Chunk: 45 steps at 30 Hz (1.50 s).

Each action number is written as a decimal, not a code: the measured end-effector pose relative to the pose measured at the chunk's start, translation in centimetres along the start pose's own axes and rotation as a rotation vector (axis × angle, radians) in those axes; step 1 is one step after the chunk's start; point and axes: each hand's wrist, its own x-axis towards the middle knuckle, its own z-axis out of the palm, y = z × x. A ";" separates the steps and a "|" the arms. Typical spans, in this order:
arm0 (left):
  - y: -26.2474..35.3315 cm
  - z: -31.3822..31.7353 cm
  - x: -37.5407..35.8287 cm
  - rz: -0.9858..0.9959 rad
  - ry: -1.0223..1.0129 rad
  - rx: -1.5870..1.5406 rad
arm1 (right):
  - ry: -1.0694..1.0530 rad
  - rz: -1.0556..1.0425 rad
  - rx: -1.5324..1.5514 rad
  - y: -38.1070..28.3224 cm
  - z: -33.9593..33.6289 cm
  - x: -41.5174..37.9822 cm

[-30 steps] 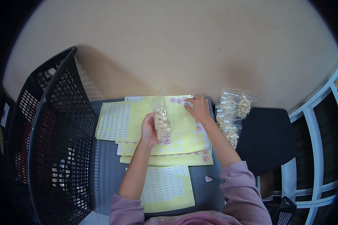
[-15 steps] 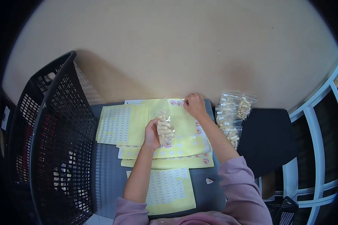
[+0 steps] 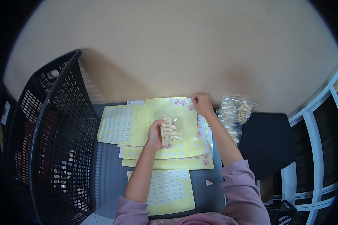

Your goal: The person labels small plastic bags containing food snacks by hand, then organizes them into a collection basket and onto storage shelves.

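My left hand (image 3: 155, 135) grips a clear plastic bag (image 3: 169, 129) holding several short, pale, finger-shaped pieces. The bag lies tilted above a yellow sticker sheet (image 3: 189, 122). At the sheet's top right corner, my right hand (image 3: 202, 103) has its fingers pinched together; whatever is between them is hidden. Just left of those fingers, round orange-and-pink stickers (image 3: 183, 103) show along the sheet's upper edge. More sticker sheets are layered underneath. Two yellow sheets of small printed labels lie nearby, one to the left (image 3: 116, 123) and one in front (image 3: 171, 191).
A tall black perforated basket (image 3: 64, 131) stands at the left. Several filled, labelled bags (image 3: 229, 110) overlap on the right, beside a black surface (image 3: 266, 142). A torn sticker piece (image 3: 208, 182) lies on the grey table (image 3: 208, 198). A beige wall rises behind.
My right hand has moved slightly right along the sheet's top edge, uncovering another round sticker. The bag in my left hand has shifted a little right and turned flatter toward the camera.
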 end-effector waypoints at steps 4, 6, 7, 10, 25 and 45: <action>0.0 0.2 -0.1 -0.010 -0.010 0.009 | 0.008 -0.005 0.024 -0.4 -0.8 0.0; -0.1 0.3 0.0 0.010 0.026 0.015 | 0.009 -0.019 0.029 -0.2 -0.9 0.1; 0.0 0.4 -0.1 0.013 0.025 0.015 | 0.025 -0.026 0.029 0.0 -0.9 0.3; 0.2 0.6 -0.3 0.004 0.017 0.052 | 0.053 -0.044 0.032 0.5 -1.3 0.6; 0.4 1.7 -0.8 -0.024 0.012 0.091 | 0.208 -0.072 0.215 2.1 -4.0 0.3; -1.2 7.5 -4.3 0.425 -0.007 0.630 | 0.558 -0.729 -0.002 -7.2 -8.9 -14.6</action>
